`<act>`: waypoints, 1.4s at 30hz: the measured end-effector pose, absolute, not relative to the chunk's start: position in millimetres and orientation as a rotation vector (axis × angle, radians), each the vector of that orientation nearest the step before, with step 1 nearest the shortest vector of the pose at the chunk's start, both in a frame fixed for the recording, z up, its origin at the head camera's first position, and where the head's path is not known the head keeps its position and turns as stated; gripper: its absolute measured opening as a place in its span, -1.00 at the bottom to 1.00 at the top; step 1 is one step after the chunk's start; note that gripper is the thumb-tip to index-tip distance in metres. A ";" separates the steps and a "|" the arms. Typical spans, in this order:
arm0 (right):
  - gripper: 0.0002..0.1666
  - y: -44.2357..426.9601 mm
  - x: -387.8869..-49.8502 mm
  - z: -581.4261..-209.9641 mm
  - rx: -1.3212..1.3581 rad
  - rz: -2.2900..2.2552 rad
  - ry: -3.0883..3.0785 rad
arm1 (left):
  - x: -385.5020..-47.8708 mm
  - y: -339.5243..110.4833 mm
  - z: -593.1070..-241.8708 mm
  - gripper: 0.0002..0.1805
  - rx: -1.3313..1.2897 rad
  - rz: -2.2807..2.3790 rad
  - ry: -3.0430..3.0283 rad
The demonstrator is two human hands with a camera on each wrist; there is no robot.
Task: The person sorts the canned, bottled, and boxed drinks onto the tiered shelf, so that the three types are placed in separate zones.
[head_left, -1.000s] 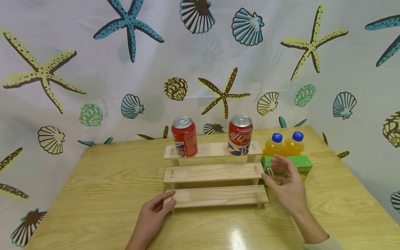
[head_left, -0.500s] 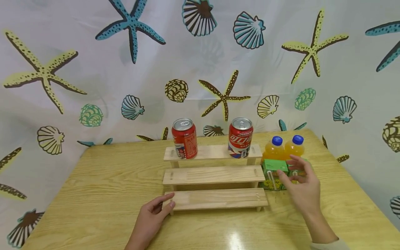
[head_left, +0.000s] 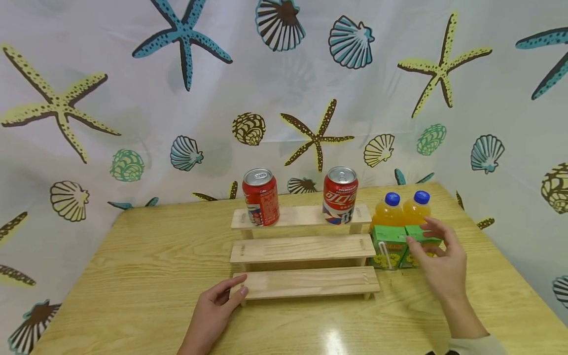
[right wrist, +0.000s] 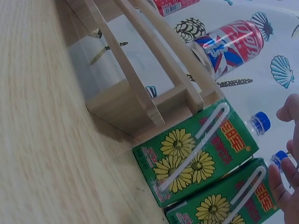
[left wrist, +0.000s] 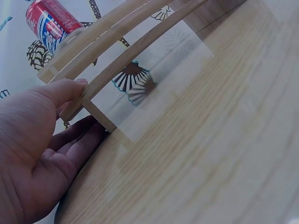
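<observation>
On a yellowish wood-grain table (head_left: 146, 276) stands a 3-tier pale wooden rack (head_left: 301, 248), its bottom-left end gripped by the left hand (head_left: 214, 308); the right hand (head_left: 445, 266) has its fingers loosely parted. The top tier bears 2 red metal cans (head_left: 340, 195); right of it, 2 blue-capped orange-drink bottles (head_left: 389, 213) stand behind 2 green box cartons (head_left: 393, 243), near the right hand.

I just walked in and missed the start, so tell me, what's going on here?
A person's left hand grips the left end of a wooden rack at its lowest shelf. The right hand is over by the right carton, fingers spread apart around nothing; whether it touches the carton is hard to tell. The left carton stands next to it, beside the rack, with two orange bottles behind. Two red cans stand apart on the top shelf.
</observation>
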State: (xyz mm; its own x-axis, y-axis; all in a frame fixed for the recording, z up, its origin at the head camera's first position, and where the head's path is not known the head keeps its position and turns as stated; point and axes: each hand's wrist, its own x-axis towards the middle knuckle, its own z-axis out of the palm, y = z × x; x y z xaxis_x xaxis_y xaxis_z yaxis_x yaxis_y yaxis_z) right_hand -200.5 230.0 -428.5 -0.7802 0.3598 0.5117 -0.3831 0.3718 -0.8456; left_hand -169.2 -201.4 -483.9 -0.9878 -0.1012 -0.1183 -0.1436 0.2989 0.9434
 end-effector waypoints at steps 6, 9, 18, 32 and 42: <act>-0.37 235.2 -204.9 -431.0 -0.028 1.460 -2.008 | -168.3 -201.2 -485.6 -0.46 -0.233 1.859 2.494; -0.37 236.2 -205.1 -433.1 -0.069 1.478 -2.012 | -167.9 -201.6 -485.4 -0.46 -0.230 1.851 2.500; -0.37 240.0 -205.7 -441.1 -0.118 1.425 -2.017 | -168.6 -202.1 -484.8 -0.45 -0.210 1.848 2.499; -0.37 246.3 -207.3 -446.4 -0.233 1.330 -2.107 | -168.4 -201.7 -482.9 -0.49 -0.224 1.840 2.494; -0.26 251.7 -208.1 -449.8 -0.313 1.443 -2.156 | -168.3 -201.1 -482.2 -0.48 -0.224 1.848 2.486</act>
State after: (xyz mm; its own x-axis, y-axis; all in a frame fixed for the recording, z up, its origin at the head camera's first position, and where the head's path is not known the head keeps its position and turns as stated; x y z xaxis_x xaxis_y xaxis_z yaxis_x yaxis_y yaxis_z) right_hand -208.1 251.7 -449.8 -0.8368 0.4628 0.2927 -0.0942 0.4049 -0.9095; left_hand -168.3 -201.1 -482.2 -0.9890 -0.0939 -0.1144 -0.1366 0.2815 0.9498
